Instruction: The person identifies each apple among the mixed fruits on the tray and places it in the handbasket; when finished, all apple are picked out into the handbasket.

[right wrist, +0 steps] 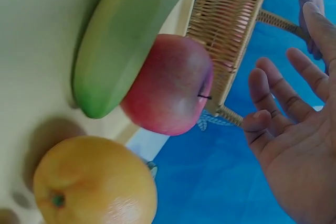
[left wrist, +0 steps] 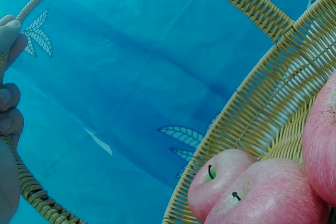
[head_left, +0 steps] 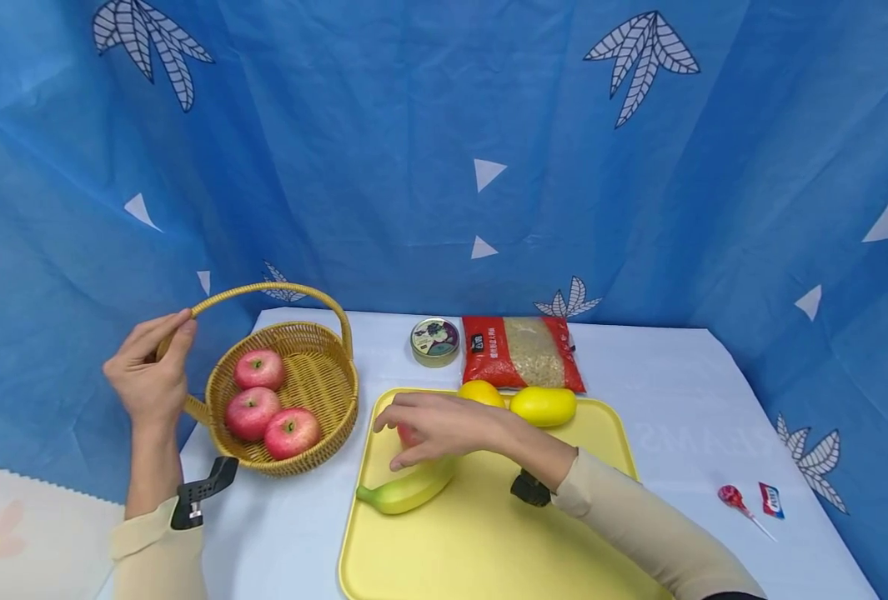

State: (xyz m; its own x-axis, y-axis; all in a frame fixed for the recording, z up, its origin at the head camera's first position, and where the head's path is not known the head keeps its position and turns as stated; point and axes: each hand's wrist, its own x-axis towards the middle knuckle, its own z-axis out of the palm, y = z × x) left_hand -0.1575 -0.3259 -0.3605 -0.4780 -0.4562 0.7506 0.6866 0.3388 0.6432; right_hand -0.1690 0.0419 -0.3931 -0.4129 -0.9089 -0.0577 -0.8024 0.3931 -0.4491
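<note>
My left hand [head_left: 151, 362] grips the handle of a wicker basket [head_left: 342, 442] at the left of the table. The basket tilts a little and holds three red apples [head_left: 291, 433]; its handle arches up and over. In the left wrist view, fingers curl round the handle beside the apples [left wrist: 270, 195]. My right hand [head_left: 444, 429] hovers over a yellow tray [head_left: 504, 533], fingers spread and loosely bent. Below it an apple [right wrist: 170, 85] is partly hidden in the head view. A greenish-yellow banana [head_left: 409, 492] lies next to that apple, and an orange [right wrist: 97, 182] sits close by.
A yellow mango-shaped fruit [head_left: 544, 406] lies at the tray's back edge. Behind the tray are a round tin [head_left: 434, 342] and a red bag of grain [head_left: 522, 354]. A lollipop [head_left: 736, 500] and a small red-and-blue packet [head_left: 771, 501] lie at right. A blue curtain [head_left: 413, 150] hangs behind.
</note>
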